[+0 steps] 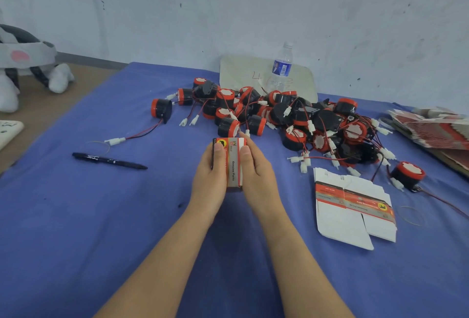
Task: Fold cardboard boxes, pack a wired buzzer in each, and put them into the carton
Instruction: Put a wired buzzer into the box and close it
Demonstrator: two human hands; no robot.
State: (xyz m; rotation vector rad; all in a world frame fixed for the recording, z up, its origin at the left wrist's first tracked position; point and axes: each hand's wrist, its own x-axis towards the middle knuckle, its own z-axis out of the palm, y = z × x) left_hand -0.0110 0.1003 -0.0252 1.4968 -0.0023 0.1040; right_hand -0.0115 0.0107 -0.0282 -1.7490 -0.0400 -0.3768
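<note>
Head view, centre: a small red, grey and white printed cardboard box (232,163) is folded up and held between both hands over the blue cloth-covered table (101,216). Its long side points toward 12 o'clock (whether it touches the cloth cannot be told).
Left hand: the left hand (210,173) grips the box's left side. The thumb lies on the top face and the fingers are curled under, out of sight.
Right hand: the right hand (256,173) grips the right side, thumb on top and fingers wrapped along the far edge.
Heap at 1 o'clock: a heap of round black-and-red wired buzzers (279,117) lies just beyond the box, with red and black leads and white plugs tangled together.
Strays: one lone buzzer (161,109) lies at 11 o'clock, apart from the heap. Another stray buzzer (408,174) lies at 3 o'clock.
Blanks at 4 o'clock: unfolded white-and-red box blanks (350,206) lie overlapping on the cloth.
Stack at 2 o'clock: a fanned stack of flat printed blanks (436,130) sits by the table's right edge.
Pen at 9 o'clock: a black marker pen (109,160) lies on the cloth.
Bottle at 12 o'clock: a clear plastic water bottle (280,69) stands upright behind the heap.
</note>
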